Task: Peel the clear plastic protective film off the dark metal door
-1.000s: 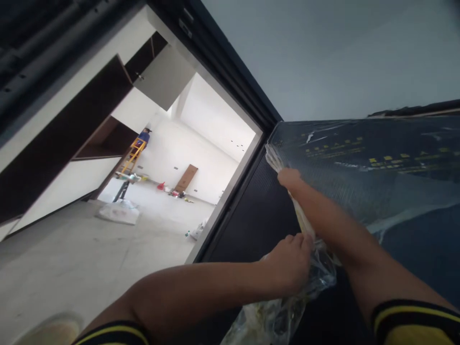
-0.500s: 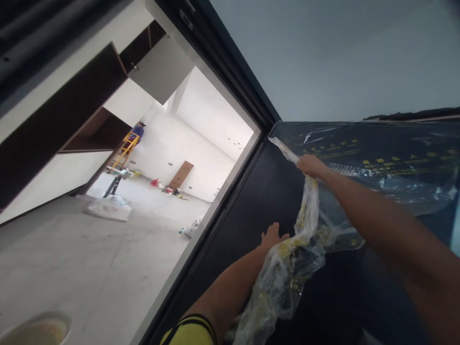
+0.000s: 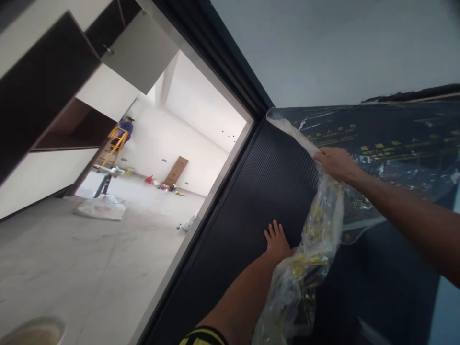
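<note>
At nine o'clock of the view, a bright room beyond the doorway: concrete floor (image 3: 82,258); a yellow ladder (image 3: 112,146) with a person in blue (image 3: 125,127) on it, well apart from the work; a brown board (image 3: 177,170) leaning on the far wall; a white bag (image 3: 99,209) lying on the floor; dark cabinet panels (image 3: 43,81) at ten o'clock; small litter near the board, too small to tell.

At centre, the dark door frame (image 3: 230,72) running from twelve toward seven o'clock; beside it the dark ribbed door panel (image 3: 266,191), bared of its wrap on the frame side.

Left hand (image 3: 277,242): flat on the ribbed panel, fingers spread and open, gripping nothing; the loose film touches or overlaps its right edge, though the thumb side is hidden.

Plastic film (image 3: 316,239): clear, printed in yellow, crumpled; long axis from one o'clock down to six; its peeled bunch hangs just to the right of the left hand, at three o'clock from those fingers; the unpeeled part clings to the panel toward three o'clock.

Right hand (image 3: 336,163): fingers closed in a pinch on the film's upper edge; the nearer hand to the peel line, which lies at eleven o'clock from it.

Pale wall (image 3: 341,48) above; nothing stands between hands and film.
</note>
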Demonstrator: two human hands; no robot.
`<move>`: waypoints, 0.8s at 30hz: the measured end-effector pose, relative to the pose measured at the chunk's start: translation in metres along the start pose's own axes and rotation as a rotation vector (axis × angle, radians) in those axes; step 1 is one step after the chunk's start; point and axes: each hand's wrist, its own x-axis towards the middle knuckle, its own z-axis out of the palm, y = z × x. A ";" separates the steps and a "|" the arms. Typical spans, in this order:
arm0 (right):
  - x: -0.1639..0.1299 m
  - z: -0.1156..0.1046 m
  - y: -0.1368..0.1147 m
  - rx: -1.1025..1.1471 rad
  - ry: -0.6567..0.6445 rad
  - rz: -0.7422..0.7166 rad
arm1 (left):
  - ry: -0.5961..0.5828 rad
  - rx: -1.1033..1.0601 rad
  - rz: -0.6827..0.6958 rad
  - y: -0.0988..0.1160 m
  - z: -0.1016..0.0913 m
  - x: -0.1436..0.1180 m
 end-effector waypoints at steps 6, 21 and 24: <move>-0.016 -0.005 0.020 -0.008 0.025 0.067 | 0.020 0.037 0.003 0.001 0.003 -0.004; -0.022 0.004 0.084 0.277 0.131 0.314 | -0.036 0.003 -0.022 0.003 -0.002 -0.006; -0.025 0.009 0.085 0.299 0.127 0.368 | -0.045 -0.001 -0.020 0.002 -0.003 -0.006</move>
